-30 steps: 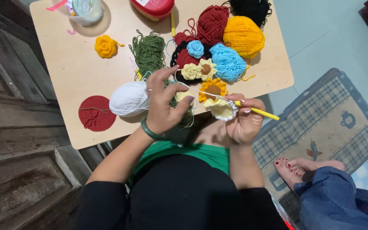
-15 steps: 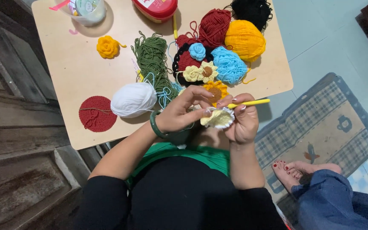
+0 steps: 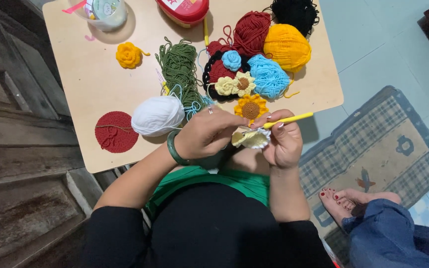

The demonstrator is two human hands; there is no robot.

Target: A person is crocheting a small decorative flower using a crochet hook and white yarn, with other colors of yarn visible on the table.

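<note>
My left hand (image 3: 209,134), with a green bangle on its wrist, pinches a small cream and white crochet piece (image 3: 250,139) held over the near table edge. My right hand (image 3: 283,141) grips a yellow crochet hook (image 3: 289,119) whose tip meets that piece. A white yarn ball (image 3: 157,115) lies on the table just left of my left hand, with a thin strand running toward the work.
The light wooden table (image 3: 90,84) carries a red crochet disc (image 3: 116,131), green yarn (image 3: 179,69), a yellow rose (image 3: 128,54), crochet flowers (image 3: 239,84), blue (image 3: 269,76), orange (image 3: 287,47), dark red (image 3: 250,31) and black yarn (image 3: 294,12), a cup and a red tub. Another person's bare feet (image 3: 341,201) rest on a checked mat.
My left hand came down from above the white ball and closed on the crochet piece beside my right hand. The hook now points more level to the right.
</note>
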